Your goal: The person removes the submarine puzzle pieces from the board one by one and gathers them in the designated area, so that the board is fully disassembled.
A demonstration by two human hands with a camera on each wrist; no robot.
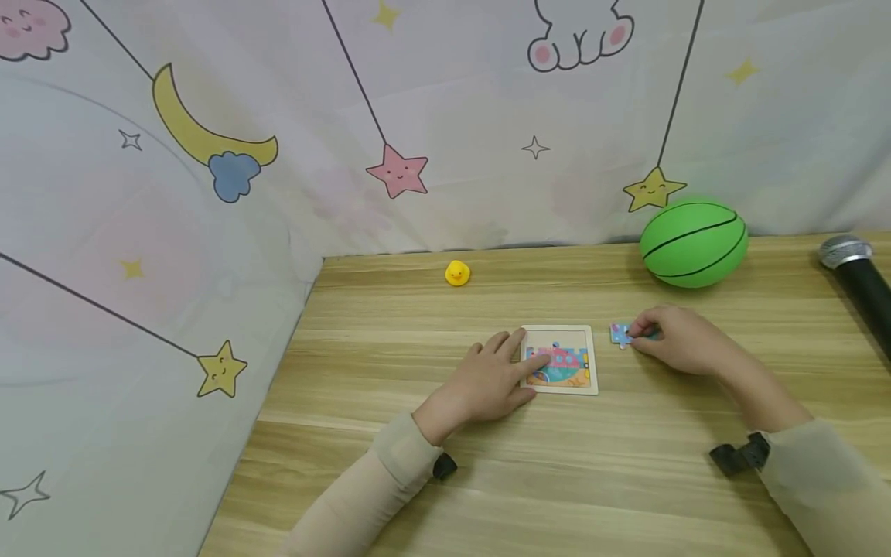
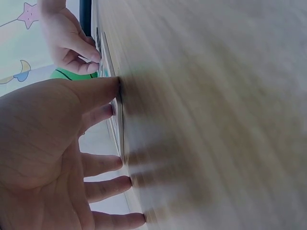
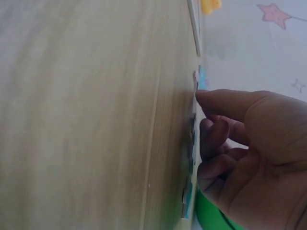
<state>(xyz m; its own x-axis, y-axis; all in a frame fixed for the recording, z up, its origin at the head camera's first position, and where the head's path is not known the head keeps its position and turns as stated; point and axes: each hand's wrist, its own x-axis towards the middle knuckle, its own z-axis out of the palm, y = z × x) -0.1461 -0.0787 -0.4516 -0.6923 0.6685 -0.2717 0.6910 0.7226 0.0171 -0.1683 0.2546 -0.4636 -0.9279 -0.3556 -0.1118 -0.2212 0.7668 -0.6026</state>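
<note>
A square jigsaw tray [image 1: 567, 391] with a pale rim lies on the table, its lower part filled with pink, blue and orange picture pieces. My left hand [image 1: 483, 383] rests spread on its left side, index finger across the pieces, thumb at the near edge. In the left wrist view its fingertips [image 2: 125, 181] reach the table and tray edge. To the right of the tray my right hand [image 1: 685, 340] pinches a blue puzzle piece [image 1: 619, 334] between thumb and index finger. More puzzle pieces [image 3: 187, 199] lie below that hand in the right wrist view, mostly hidden from the head view.
A yellow rubber duck [image 1: 457, 273] sits near the table's back edge. Behind my right hand is a green ball [image 1: 694, 244] with black lines. A black microphone [image 1: 863, 286] lies at the far right. A printed cloth [image 1: 473, 93] hangs behind the table.
</note>
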